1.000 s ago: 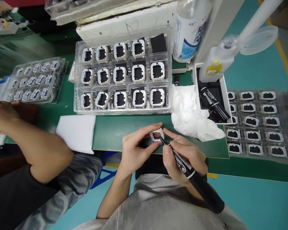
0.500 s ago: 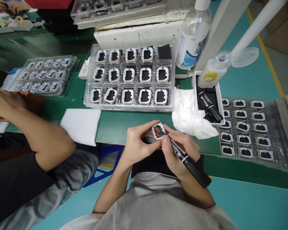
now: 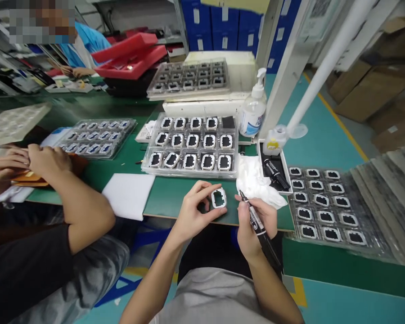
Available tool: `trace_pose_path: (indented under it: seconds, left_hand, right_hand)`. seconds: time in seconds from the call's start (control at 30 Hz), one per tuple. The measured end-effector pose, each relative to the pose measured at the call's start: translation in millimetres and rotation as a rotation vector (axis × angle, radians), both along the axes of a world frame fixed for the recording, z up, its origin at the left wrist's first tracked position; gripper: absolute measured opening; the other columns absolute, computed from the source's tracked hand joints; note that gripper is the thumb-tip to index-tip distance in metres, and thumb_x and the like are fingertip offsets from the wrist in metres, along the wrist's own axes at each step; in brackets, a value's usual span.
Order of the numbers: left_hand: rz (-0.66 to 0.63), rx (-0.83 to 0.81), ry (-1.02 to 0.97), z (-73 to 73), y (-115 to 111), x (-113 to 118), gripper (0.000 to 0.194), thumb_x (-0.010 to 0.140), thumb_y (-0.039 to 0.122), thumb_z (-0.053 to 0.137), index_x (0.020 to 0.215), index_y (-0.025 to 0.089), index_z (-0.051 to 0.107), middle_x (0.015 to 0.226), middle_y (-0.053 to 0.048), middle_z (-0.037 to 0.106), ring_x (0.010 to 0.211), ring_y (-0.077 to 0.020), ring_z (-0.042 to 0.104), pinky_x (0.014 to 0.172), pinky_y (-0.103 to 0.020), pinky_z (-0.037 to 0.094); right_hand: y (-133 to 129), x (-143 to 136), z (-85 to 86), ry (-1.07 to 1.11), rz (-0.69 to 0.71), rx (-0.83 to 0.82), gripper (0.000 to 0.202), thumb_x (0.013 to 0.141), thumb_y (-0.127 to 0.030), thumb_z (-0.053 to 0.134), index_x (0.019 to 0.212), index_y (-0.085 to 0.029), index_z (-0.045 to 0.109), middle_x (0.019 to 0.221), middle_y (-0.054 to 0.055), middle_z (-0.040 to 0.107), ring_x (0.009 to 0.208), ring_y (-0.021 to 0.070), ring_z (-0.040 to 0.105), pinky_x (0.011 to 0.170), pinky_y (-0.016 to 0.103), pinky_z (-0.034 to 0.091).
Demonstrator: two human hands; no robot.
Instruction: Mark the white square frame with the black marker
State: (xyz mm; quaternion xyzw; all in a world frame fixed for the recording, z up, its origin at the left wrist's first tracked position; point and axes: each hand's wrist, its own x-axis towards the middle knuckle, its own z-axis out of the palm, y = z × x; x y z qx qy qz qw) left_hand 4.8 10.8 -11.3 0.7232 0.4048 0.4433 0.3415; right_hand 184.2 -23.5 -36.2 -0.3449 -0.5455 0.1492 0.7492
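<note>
Fingers (image 3: 212, 188) of the left hand (image 3: 192, 215) pinch a white square frame (image 3: 218, 198) while the right hand (image 3: 256, 222) grips a black marker (image 3: 256, 220), tip just clear; marking step, next touch needs steady aim.

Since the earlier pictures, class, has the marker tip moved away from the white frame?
Yes. The marker tip has drawn off to the right of the white frame, toward the white cloth.

Both forearms reached forward; the left hand (image 3: 194, 211) pinched with curled fingers, just beside the fisted right hand (image 3: 254, 222).
</note>
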Motion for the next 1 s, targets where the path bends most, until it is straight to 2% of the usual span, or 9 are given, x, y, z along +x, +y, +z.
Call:
trace_pose_path:
  seconds: [0.13,0.3,0.37,0.43,0.57,0.7,0.8,0.9,1.0]
  left_hand:
    - [0.025,0.306,0.161,38.2,28,-9,0.06,0.104,0.032,0.086,0.156,0.005,0.071,0.125,-0.01,0.062,0.08,-0.0046,0.054,0.081,-0.022,0.053]
    - [0.103,0.682,0.431,87.7,136,8,0.07,0.108,0.054,0.077,0.154,0.001,0.072,0.126,-0.02,0.058,0.119,-0.0319,0.056,0.108,-0.047,0.05]
    - [0.159,0.379,0.772,99.7,182,24,0.065,0.11,0.042,0.076,0.161,0.004,0.064,0.141,-0.022,0.05,0.134,-0.0342,0.045,0.121,-0.049,0.041]
    - [0.143,0.177,1.016,105.5,216,39,0.059,0.117,0.047,0.067,0.157,0.005,0.059,0.15,-0.021,0.041,0.142,-0.0309,0.031,0.129,-0.045,0.033]
    - [0.089,0.078,1.095,103.7,246,54,0.06,0.121,0.049,0.06,0.161,0.005,0.058,0.15,-0.02,0.039,0.137,-0.027,0.024,0.134,-0.046,0.023]
    - [0.091,0.088,1.036,104.1,244,49,0.07,0.121,0.052,0.06,0.171,0.004,0.053,0.149,-0.019,0.038,0.14,-0.0281,0.026,0.133,-0.047,0.024]
    - [0.139,0.127,0.905,106.9,221,32,0.072,0.121,0.051,0.059,0.177,0.008,0.049,0.152,-0.016,0.042,0.147,-0.0286,0.032,0.135,-0.046,0.023]
    - [0.099,0.401,0.479,101.1,171,6,0.06,0.115,0.048,0.069,0.154,0.003,0.071,0.138,-0.016,0.06,0.139,-0.0308,0.052,0.123,-0.052,0.043]
    - [0.165,0.603,0.202,80.0,93,-20,0.039,0.112,0.033,0.075,0.142,0.007,0.077,0.131,-0.012,0.068,0.103,-0.0145,0.063,0.093,-0.03,0.054]
  right_hand:
    - [-2,16,8.6,-0.148,-0.083,0.063,0.018,0.12,0.002,0.075,0.134,-0.008,0.071,0.117,0.014,0.065,0.106,0.0246,0.071,0.098,0.027,0.058]
    - [-9,32,16.8,-0.348,-0.163,0.11,0.029,0.119,-0.001,0.078,0.147,-0.008,0.075,0.128,0.016,0.063,0.113,0.0291,0.067,0.103,0.037,0.056]
    - [-16,38,16.3,-0.399,-0.154,0.075,0.041,0.12,-0.009,0.074,0.161,-0.011,0.07,0.137,0.017,0.06,0.12,0.0349,0.064,0.106,0.046,0.054]
    - [-24,45,15.3,-0.433,-0.163,0.058,0.049,0.118,-0.014,0.068,0.167,-0.014,0.066,0.14,0.018,0.058,0.121,0.0384,0.062,0.105,0.052,0.052]
    - [-40,60,12.4,-0.486,-0.216,0.032,0.049,0.116,-0.014,0.059,0.165,-0.014,0.066,0.137,0.017,0.059,0.117,0.0382,0.063,0.101,0.052,0.052]
    - [-37,80,12.1,-0.531,-0.303,0.061,0.038,0.12,-0.007,0.064,0.158,-0.01,0.065,0.128,0.016,0.061,0.106,0.0322,0.065,0.092,0.041,0.055]
    - [-16,102,22.2,-0.652,-0.298,0.064,0.021,0.127,-0.006,0.068,0.147,-0.012,0.07,0.121,0.012,0.059,0.097,0.0275,0.063,0.085,0.035,0.05]
    - [18,125,38.9,-0.795,-0.182,0.071,0.02,0.129,-0.011,0.065,0.148,-0.016,0.07,0.128,0.012,0.057,0.108,0.0305,0.061,0.093,0.037,0.049]
    - [55,142,52.4,-0.9,-0.021,0.027,0.034,0.127,-0.032,0.063,0.158,-0.017,0.064,0.137,0.01,0.057,0.117,0.0337,0.06,0.104,0.045,0.049]
